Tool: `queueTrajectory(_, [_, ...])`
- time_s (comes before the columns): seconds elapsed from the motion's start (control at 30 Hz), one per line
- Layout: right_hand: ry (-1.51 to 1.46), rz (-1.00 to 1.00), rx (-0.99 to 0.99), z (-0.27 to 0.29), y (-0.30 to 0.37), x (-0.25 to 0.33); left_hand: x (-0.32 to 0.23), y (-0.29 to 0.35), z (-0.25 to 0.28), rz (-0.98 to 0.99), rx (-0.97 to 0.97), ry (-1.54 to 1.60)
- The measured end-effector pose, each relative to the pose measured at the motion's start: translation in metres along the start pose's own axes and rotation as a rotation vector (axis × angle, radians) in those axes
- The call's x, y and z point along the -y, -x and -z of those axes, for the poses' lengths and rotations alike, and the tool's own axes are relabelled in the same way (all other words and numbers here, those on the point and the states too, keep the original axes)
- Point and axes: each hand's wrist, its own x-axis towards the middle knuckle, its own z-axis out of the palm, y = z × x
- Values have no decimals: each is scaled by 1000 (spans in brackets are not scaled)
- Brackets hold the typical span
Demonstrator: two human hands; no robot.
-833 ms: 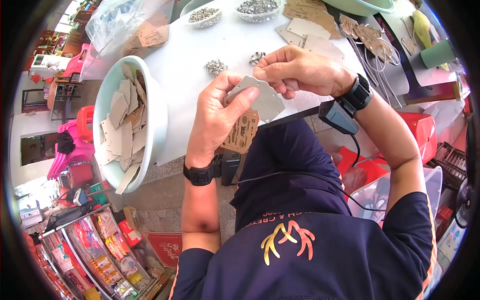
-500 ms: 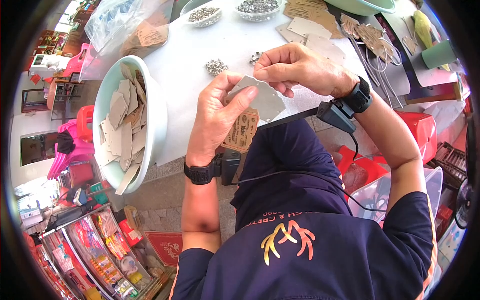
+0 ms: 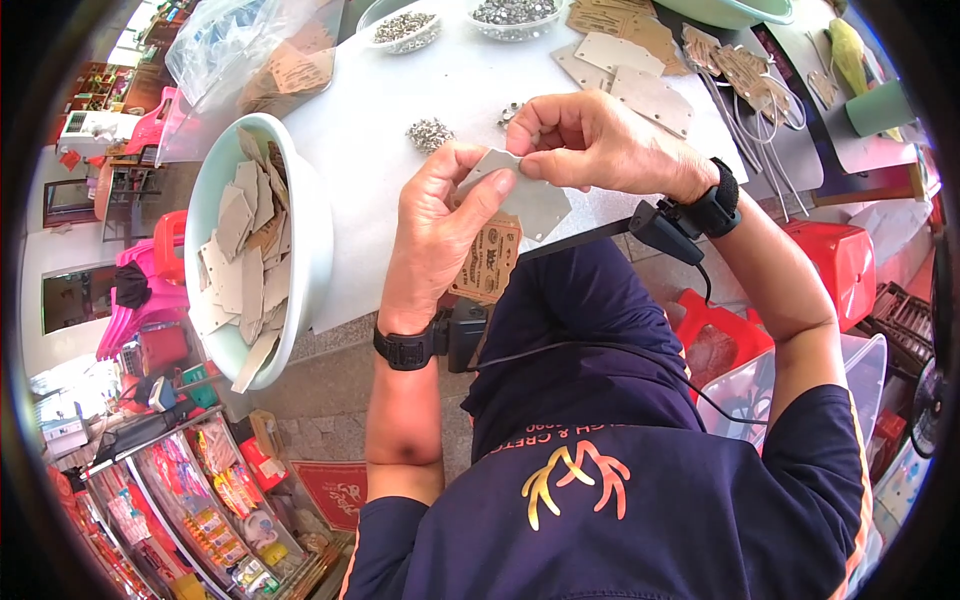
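My left hand [image 3: 432,225] is closed on a grey cardboard piece [image 3: 545,210] with small holes along its edge, thumb on top. A brown printed card [image 3: 488,265] hangs below the same hand; whether it is joined to the grey piece I cannot tell. My right hand [image 3: 615,145] pinches at the grey piece's upper edge, fingertips close to the left thumb. Whatever sits between those fingertips is too small and hidden to make out. Beyond the hands, a heap of small shiny metal parts [image 3: 430,135] lies on the white table [image 3: 370,190], with a smaller metal cluster [image 3: 508,115] by my right fingers.
Left of me stands a pale green basin [image 3: 318,240] full of cardboard pieces [image 3: 238,265]. Two clear tubs [image 3: 405,28] [image 3: 515,15] of metal parts sit at the back. Stacked grey cards [image 3: 650,98] and white cords [image 3: 765,150] lie to the right. A red stool [image 3: 825,265] is at right.
My right hand has come down onto the grey piece's upper edge, its thumb now touching there. My left hand has barely shifted and keeps its hold.
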Motion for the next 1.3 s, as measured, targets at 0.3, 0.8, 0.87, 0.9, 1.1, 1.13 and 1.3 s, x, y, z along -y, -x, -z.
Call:
queueTrajectory(0.3, [-76, 60, -53, -4, -1, -3, 3, -3, 3, -3, -15, -39])
queueTrajectory(0.8, [-408, -202, -239, -14, 1, 5, 5, -10, 13, -94, -435, 120])
queueTrajectory(0.87, [-429, -221, -243, -19, 1, 4, 12, -12, 15, -42, -555, 220])
queueTrajectory(0.9, [-454, -231, -246, -22, 1, 4, 13, -14, 14, -45, -560, 218])
queueTrajectory(1.1, [-519, -249, -271, -41, 2, 10, 25, -23, 16, -293, -706, 76])
queueTrajectory(1.13, [-524, -261, -295, -43, 3, 11, 25, -23, 14, -281, -712, 75])
queueTrajectory(1.3, [-560, -245, -295, -45, 4, 4, 14, -13, 3, -150, -783, 199])
